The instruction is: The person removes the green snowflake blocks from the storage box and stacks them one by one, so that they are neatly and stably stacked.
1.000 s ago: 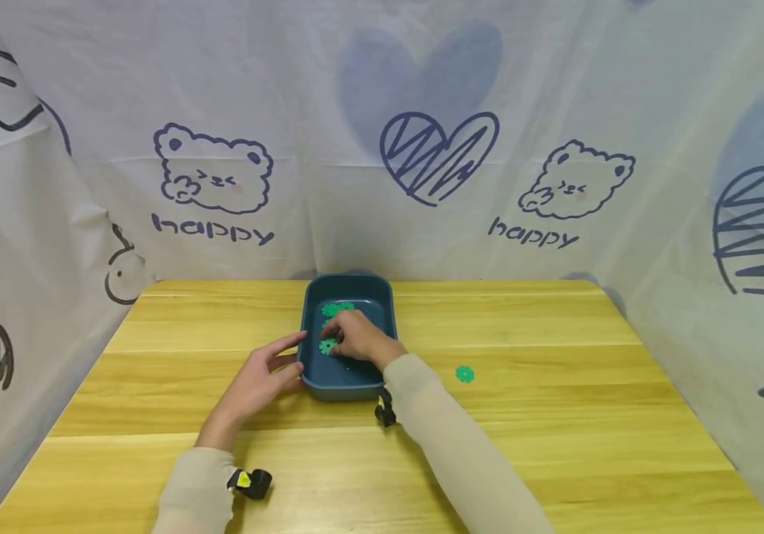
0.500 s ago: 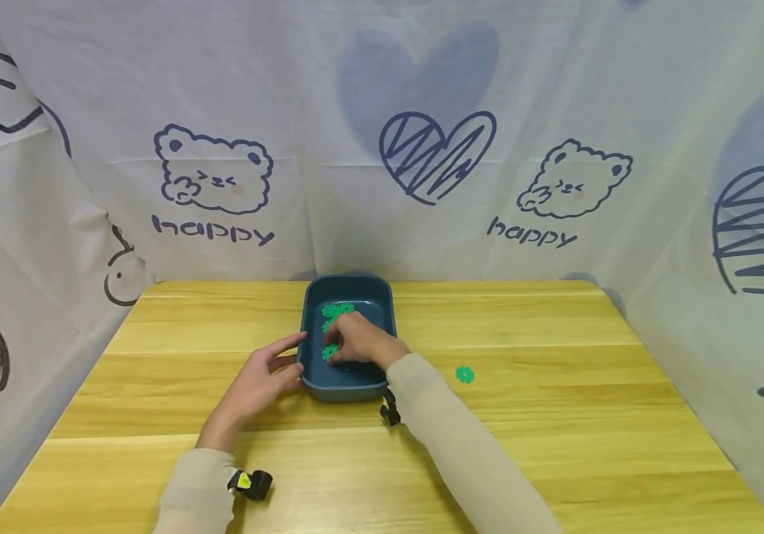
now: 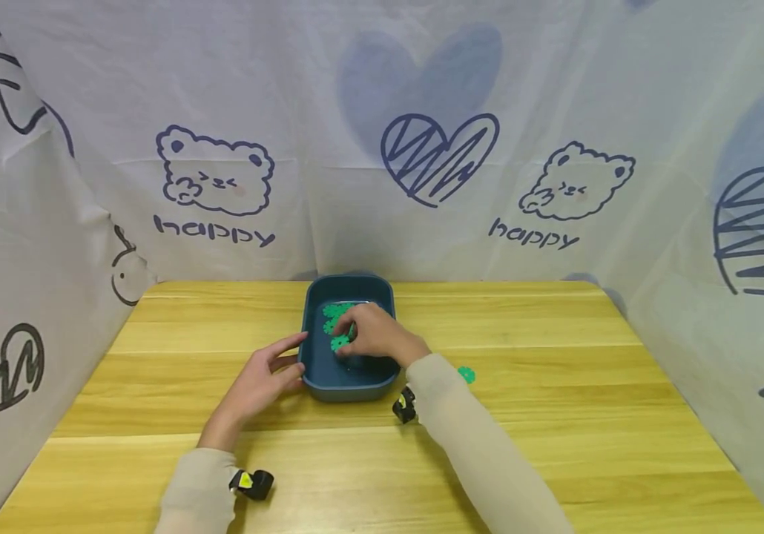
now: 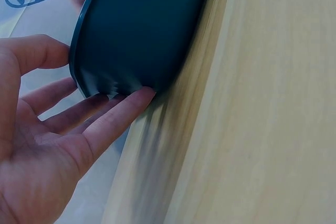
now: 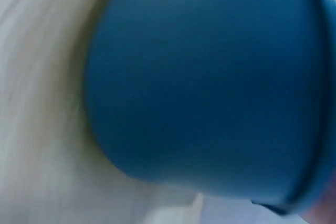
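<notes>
Currently, one dark blue tray (image 3: 348, 394) stands on the wooden worktop (image 3: 575, 445), toward the far edge. Two hands are at it. The left hand (image 3: 263, 382) has its fingers extended and spread, their tips touching the tray's left outer wall. The right hand (image 3: 380, 334) is inside the tray with fingers curled, pinching one green notched disc (image 3: 340, 343). Several other green discs (image 3: 337, 310) lie in the far left part of the tray; they overlap and the right hand partly covers them, so an exact count cannot be read. One loose disc (image 3: 467, 374) lies on the worktop to the right of the tray, partly covered by the right sleeve (image 3: 482, 445). Two black wrist devices (image 3: 258, 485) are visible, one per arm. In the left wrist view, the outer wall hides the tray's contents; the right wrist view is blurred and mostly filled by the tray.
</notes>
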Demonstrator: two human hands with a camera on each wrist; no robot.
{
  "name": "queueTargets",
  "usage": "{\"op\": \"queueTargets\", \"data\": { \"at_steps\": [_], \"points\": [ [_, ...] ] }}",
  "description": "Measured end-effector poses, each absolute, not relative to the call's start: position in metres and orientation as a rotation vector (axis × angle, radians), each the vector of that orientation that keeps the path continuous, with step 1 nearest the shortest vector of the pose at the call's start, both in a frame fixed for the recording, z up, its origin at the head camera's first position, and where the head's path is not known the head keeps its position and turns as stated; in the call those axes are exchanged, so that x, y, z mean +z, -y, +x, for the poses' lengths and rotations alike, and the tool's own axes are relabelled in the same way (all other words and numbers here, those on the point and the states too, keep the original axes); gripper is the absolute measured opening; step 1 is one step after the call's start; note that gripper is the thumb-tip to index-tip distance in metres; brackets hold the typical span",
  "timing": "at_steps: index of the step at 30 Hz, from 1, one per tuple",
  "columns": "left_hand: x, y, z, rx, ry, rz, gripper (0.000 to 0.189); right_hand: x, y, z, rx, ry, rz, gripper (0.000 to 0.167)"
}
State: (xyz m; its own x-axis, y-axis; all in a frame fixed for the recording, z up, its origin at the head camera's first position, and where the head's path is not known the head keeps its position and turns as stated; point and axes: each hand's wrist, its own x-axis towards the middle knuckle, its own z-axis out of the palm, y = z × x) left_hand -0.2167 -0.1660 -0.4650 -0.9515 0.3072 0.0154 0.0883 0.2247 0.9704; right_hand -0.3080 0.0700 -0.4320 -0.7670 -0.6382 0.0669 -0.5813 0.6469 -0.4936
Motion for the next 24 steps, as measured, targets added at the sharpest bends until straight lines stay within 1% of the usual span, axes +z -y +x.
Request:
{"op": "queueTargets", "data": {
  "at_steps": [8,15,20,24],
  "points": [
    [-0.465,0.166,-0.216,1.794,-2.336,0.367,0.058,-0.417,-0.092,-0.295,-0.846,-2.738,-1.01,0.028],
    [-0.465,0.166,-0.215,1.785,-2.354,0.362,0.058,-0.405,-0.109,-0.284,-0.905,-2.742,-0.946,0.031],
    [-0.465,0.166,-0.215,1.786,-2.353,0.362,0.058,-0.401,-0.121,-0.278,-0.935,-2.757,-0.962,0.035],
    [-0.465,0.165,-0.215,1.785,-2.351,0.362,0.058,-0.402,-0.13,-0.274,-0.97,-2.78,-0.948,0.033]
  ]
}}
